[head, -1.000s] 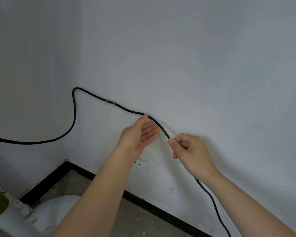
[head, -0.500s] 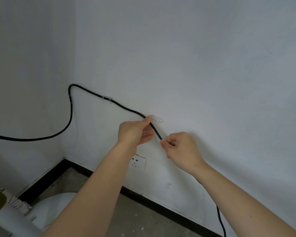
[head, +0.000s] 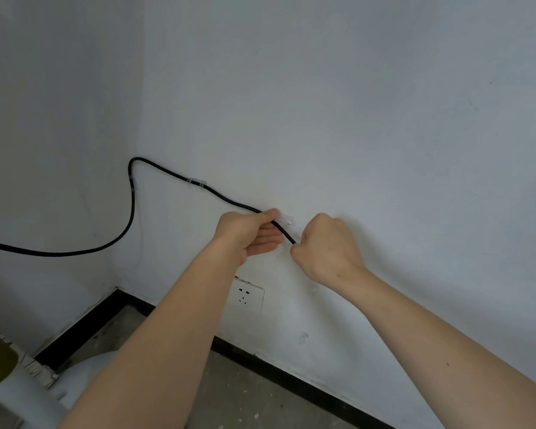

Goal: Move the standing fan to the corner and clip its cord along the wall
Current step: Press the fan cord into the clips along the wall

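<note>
Cord (head: 132,209) is running across centre frame; I'm pinching it in my left hand (head: 248,235), thumb on top, beside the clear clip (head: 286,218); my right hand (head: 328,247) is curling tight around it.

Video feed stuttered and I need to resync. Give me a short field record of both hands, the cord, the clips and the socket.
left hand: pinches the cord between thumb and fingers
right hand: grips the cord in a fist
cord: black, comes in from the left, bends at the corner, slopes down to the hands
first clip: clear, on the wall, cord runs through it
second clip: clear, at the left thumb tip; cord passes just beneath, not visibly seated
socket: white, below the hands, no plug seen
</note>
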The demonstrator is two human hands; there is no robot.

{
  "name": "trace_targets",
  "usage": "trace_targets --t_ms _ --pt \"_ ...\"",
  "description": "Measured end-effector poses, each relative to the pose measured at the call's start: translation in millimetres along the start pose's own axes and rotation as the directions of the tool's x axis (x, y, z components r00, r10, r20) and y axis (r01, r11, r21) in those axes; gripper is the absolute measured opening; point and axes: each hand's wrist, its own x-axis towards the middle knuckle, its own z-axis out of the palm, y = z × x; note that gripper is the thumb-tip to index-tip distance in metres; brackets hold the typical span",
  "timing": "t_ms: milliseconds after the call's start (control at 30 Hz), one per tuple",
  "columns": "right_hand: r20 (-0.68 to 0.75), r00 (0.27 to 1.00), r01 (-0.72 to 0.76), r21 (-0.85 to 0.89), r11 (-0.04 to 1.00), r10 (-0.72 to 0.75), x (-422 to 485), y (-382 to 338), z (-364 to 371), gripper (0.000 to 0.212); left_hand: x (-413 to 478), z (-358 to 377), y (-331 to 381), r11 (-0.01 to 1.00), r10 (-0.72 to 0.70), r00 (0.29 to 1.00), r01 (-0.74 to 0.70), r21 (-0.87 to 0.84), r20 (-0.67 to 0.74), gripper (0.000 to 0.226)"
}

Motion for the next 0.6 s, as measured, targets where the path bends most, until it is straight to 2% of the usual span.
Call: trace_targets --t_ms 600 --pt "0.094 0.991 0.113 -0.165 0.98 -0.099 20 -25 -33 0.033 4 0 9 0.999 -0.039 0.997 0.039 -0.001 0.063 0.014"
